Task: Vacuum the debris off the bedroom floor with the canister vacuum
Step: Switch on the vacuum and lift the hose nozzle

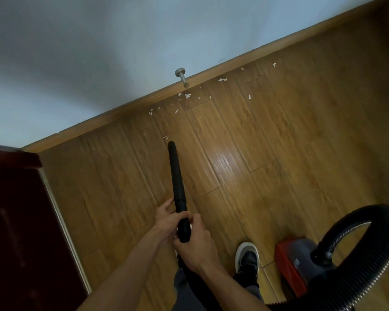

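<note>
A black vacuum wand [176, 176] points away from me over the wooden floor [279, 153], its open tip close to a small white scrap. My left hand [166, 217] grips the wand just below its thicker joint. My right hand [194, 243] grips the handle end right behind it. White paper debris [186, 95] lies scattered along the baseboard ahead of the tip. The red and dark grey canister [301, 265] sits on the floor at the lower right, with its ribbed black hose [355, 218] arching up from it.
A metal door stopper [182, 77] sticks out of the baseboard [234, 61] below a pale wall. Dark red furniture [16, 232] fills the lower left. My shoe [247, 257] stands beside the canister.
</note>
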